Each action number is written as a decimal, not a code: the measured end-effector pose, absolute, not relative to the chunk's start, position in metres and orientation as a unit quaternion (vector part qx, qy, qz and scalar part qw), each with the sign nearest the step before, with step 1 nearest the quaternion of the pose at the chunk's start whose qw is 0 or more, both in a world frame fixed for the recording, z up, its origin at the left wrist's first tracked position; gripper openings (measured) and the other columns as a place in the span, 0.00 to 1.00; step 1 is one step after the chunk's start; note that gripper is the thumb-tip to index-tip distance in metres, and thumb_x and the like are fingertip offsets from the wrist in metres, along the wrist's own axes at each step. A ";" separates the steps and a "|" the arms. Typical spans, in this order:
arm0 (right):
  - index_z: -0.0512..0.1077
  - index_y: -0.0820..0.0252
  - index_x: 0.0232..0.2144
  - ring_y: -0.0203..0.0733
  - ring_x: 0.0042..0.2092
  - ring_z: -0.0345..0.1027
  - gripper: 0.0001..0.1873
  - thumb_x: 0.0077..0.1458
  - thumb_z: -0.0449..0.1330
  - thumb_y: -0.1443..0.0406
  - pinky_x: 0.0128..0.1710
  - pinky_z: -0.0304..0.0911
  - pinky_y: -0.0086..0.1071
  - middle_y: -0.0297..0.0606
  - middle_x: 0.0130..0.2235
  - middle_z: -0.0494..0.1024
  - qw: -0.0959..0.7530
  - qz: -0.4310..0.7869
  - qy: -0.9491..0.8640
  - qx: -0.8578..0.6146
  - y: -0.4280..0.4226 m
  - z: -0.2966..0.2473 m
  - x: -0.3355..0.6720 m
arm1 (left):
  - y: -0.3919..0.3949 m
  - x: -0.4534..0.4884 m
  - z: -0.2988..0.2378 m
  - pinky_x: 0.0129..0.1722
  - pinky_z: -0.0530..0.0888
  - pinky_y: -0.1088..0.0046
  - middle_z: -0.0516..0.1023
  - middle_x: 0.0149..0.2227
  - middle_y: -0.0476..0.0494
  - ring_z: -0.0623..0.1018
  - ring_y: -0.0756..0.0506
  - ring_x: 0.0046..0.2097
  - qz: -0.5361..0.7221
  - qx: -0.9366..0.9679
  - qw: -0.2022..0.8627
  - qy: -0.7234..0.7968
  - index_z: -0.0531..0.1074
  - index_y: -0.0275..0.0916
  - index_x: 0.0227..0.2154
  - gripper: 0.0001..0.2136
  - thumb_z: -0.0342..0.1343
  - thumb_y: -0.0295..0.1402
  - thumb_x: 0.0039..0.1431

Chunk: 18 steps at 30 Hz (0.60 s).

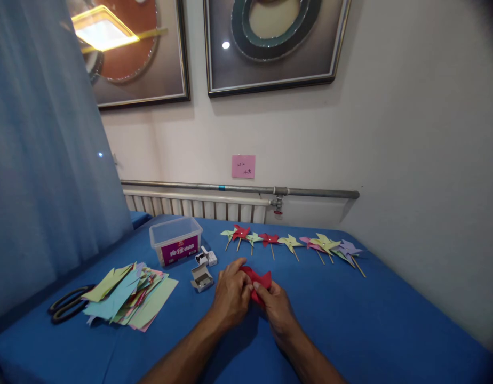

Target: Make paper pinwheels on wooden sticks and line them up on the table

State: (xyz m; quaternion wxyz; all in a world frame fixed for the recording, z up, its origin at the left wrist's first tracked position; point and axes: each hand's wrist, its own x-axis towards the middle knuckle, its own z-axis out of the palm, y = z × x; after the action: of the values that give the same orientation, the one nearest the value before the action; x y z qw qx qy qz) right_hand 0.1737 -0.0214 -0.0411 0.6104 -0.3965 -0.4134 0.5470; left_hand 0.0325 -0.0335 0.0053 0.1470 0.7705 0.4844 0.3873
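Both hands meet over the blue table (350, 320) and pinch a folded red paper piece (257, 281). My left hand (230, 293) is closed, its fingers curled onto the paper's left side. My right hand (275, 304) is closed too, thumb and fingers gripping the paper's right and lower part. Most of the red paper is hidden between the fingers.
A row of several finished paper pinwheels on sticks (290, 242) lies behind the hands. To the left are a stack of coloured paper sheets (128, 296), black scissors (68, 305), a clear plastic box (175, 240) and small open boxes (201, 277). Curtain on the left, wall and radiator behind.
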 end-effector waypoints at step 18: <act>0.80 0.58 0.34 0.46 0.34 0.76 0.22 0.43 0.72 0.48 0.36 0.69 0.34 0.38 0.31 0.84 0.626 0.518 -0.414 -0.409 -0.020 -0.042 0.175 | -0.030 0.043 0.002 0.43 0.74 0.69 0.81 0.43 0.41 0.79 0.44 0.43 0.425 0.642 0.274 0.577 0.71 0.37 0.49 0.15 0.58 0.34 0.59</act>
State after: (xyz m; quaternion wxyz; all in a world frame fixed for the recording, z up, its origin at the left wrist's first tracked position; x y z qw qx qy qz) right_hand 0.1746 -0.0205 -0.0423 0.6263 -0.4094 -0.4140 0.5184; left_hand 0.0433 -0.0297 0.0022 0.2738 0.6417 0.5768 0.4249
